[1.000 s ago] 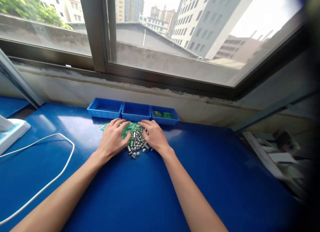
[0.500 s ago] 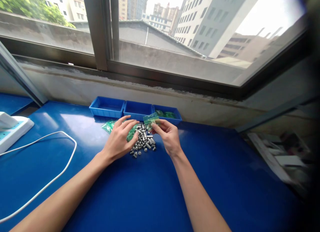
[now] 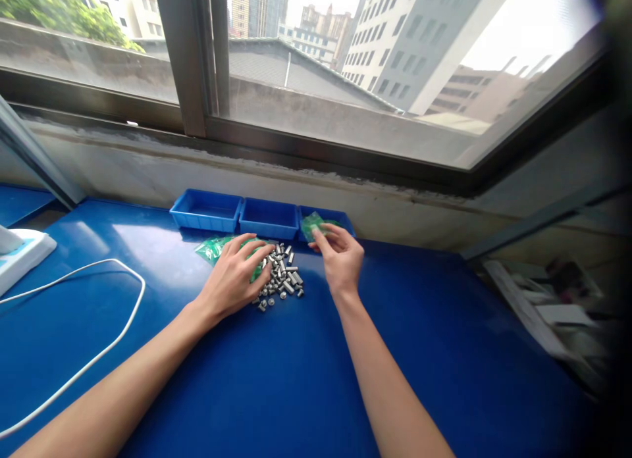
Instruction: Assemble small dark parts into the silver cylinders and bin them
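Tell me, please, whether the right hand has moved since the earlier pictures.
Yes: the right hand has moved rightward relative to the rightmost blue bin.

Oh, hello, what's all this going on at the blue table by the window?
A person is working bare-handed. Their right hand pinches a small green plastic bag at the right-hand blue bin; whether it is over the bin or just in front is hard to tell. Their left hand, fingers spread, is over more green plastic beside a loose pile of small metal parts on the blue table.
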Tool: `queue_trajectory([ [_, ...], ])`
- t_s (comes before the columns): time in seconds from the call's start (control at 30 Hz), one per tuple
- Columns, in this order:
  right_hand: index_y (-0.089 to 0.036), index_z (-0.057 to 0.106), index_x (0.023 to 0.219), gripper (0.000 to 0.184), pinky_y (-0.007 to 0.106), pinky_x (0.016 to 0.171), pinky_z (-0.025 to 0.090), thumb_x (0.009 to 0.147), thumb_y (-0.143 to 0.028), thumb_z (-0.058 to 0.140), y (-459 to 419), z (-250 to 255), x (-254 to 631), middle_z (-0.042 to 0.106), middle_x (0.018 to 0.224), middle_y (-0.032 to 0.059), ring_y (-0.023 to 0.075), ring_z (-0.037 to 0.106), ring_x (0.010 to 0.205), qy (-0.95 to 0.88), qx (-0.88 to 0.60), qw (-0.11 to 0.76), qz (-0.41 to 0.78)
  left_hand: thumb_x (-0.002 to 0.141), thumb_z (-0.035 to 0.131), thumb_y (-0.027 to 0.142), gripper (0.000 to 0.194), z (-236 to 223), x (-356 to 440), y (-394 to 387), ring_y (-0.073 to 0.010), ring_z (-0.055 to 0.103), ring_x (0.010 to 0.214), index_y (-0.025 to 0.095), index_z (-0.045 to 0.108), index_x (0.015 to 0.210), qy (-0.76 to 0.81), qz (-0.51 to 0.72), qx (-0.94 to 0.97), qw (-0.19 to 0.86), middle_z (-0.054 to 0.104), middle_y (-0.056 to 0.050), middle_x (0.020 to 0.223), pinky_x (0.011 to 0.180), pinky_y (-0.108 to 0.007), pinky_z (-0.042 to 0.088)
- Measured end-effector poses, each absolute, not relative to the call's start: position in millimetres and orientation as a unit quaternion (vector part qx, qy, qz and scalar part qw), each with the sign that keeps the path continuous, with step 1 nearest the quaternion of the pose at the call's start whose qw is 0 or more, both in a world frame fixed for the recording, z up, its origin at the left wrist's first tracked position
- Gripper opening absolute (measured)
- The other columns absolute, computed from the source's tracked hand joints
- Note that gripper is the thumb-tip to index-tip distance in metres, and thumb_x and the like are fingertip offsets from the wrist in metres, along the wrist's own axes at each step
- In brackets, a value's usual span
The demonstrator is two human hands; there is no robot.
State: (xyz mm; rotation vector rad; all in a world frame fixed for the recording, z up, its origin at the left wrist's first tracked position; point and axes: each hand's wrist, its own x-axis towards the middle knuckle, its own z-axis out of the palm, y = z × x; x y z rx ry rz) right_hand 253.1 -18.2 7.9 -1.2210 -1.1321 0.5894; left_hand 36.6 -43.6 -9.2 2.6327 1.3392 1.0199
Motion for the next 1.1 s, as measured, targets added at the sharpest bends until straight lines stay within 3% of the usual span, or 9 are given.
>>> queue_trajectory([
  [0.1,-0.019,0.073,0.106,0.028,0.040,0.083,0.057,0.088,-0.037,0.061,1.2,16.0,267.6,0.076,0.100,0.0099,0.0243,0.072,0.084,-0.568,-0.584,0.578,0.051,0.093,0.052,0.028,0.035,-10.3,34.6,-42.1,-0.0311,0.046,0.130,0.022,0.062,0.126,0.454,0.320,0.832,0.001,0.065,-0.009,0.126,0.109,-0.051,0.040],
  [0.2,-0.017,0.075,0.104,0.026,0.045,0.096,0.051,0.087,-0.027,0.059,7.0,18.6,272.4,0.072,0.113,0.0134,0.0288,0.067,0.105,-0.649,-0.591,0.479,-0.029,0.092,0.052,0.030,0.035,-11.2,32.8,-41.1,-0.0328,0.046,0.130,0.021,0.064,0.124,0.500,0.316,0.806,-0.011,0.065,-0.010,0.126,0.107,-0.053,0.041],
  [0.27,-0.016,0.075,0.103,0.025,0.046,0.098,0.049,0.086,-0.023,0.059,0.3,16.2,267.5,0.072,0.114,0.0129,0.0288,0.065,0.109,-0.664,-0.586,0.462,-0.039,0.091,0.053,0.033,0.039,-11.7,31.9,-40.4,-0.0347,0.044,0.132,0.020,0.063,0.127,0.533,0.313,0.786,-0.024,0.062,-0.012,0.132,0.107,-0.054,0.040],
  [0.4,-0.019,0.075,0.094,0.021,0.040,0.088,0.054,0.087,-0.022,0.056,-23.8,8.4,251.6,0.074,0.103,0.0090,0.0249,0.068,0.097,-0.665,-0.567,0.485,0.017,0.089,0.054,0.036,0.049,-11.2,30.8,-39.7,-0.0369,0.045,0.133,0.018,0.058,0.135,0.572,0.298,0.764,-0.028,0.054,-0.015,0.143,0.106,-0.055,0.040],
  [0.57,-0.021,0.075,0.093,0.019,0.034,0.077,0.055,0.087,-0.022,0.056,-38.4,3.7,246.2,0.075,0.099,0.0063,0.0211,0.068,0.082,-0.663,-0.558,0.492,0.078,0.092,0.051,0.028,0.050,-8.1,29.4,-39.2,-0.0309,0.060,0.118,0.020,0.052,0.140,0.563,0.285,0.776,-0.010,0.068,-0.012,0.125,0.099,-0.048,0.046],
  [0.87,-0.021,0.075,0.094,0.020,0.034,0.075,0.055,0.088,-0.028,0.057,-41.4,-0.8,243.7,0.075,0.094,0.0053,0.0192,0.066,0.073,-0.663,-0.565,0.474,0.131,0.097,0.048,0.018,0.029,-12.6,26.9,-35.6,-0.0212,0.069,0.105,0.023,0.067,0.119,0.439,0.430,0.789,0.015,0.073,-0.006,0.116,0.102,-0.042,0.050],
  [0.97,-0.022,0.074,0.100,0.021,0.033,0.077,0.055,0.088,-0.031,0.060,-45.0,3.1,238.3,0.075,0.097,0.0050,0.0187,0.067,0.077,-0.665,-0.541,0.485,0.173,0.096,0.053,0.023,0.031,-6.9,34.7,-42.3,-0.0200,0.068,0.109,0.023,0.061,0.126,0.417,0.510,0.743,0.118,0.068,-0.007,0.123,0.098,-0.037,0.055],
  [1.1,-0.023,0.067,0.115,0.034,0.033,0.077,0.057,0.087,-0.041,0.064,-48.5,6.7,228.7,0.074,0.097,0.0039,0.0193,0.069,0.081,-0.622,-0.470,0.509,0.366,0.089,0.064,0.032,0.050,-0.9,44.7,-47.9,-0.0183,0.071,0.096,0.023,0.050,0.136,0.410,0.557,0.645,0.325,0.065,-0.008,0.114,0.080,-0.031,0.062],
])
